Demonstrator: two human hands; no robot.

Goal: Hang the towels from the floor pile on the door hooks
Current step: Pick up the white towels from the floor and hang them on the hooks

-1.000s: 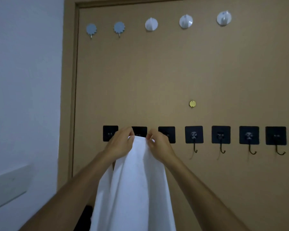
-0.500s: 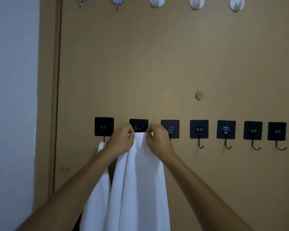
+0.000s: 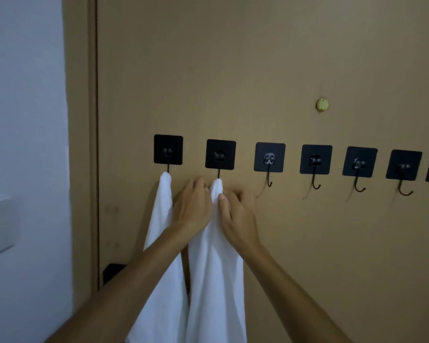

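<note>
My left hand (image 3: 192, 209) and right hand (image 3: 235, 214) pinch the soft, light white cotton towel (image 3: 216, 268) just below the second black square adhesive hook (image 3: 220, 155), where its limp cloth bunches and may slip.

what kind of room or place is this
Probably the inside of a home's entry or bathroom door: a plain brown door with a brass peephole, a row of black adhesive hooks, and white towels hanging from two.
</note>
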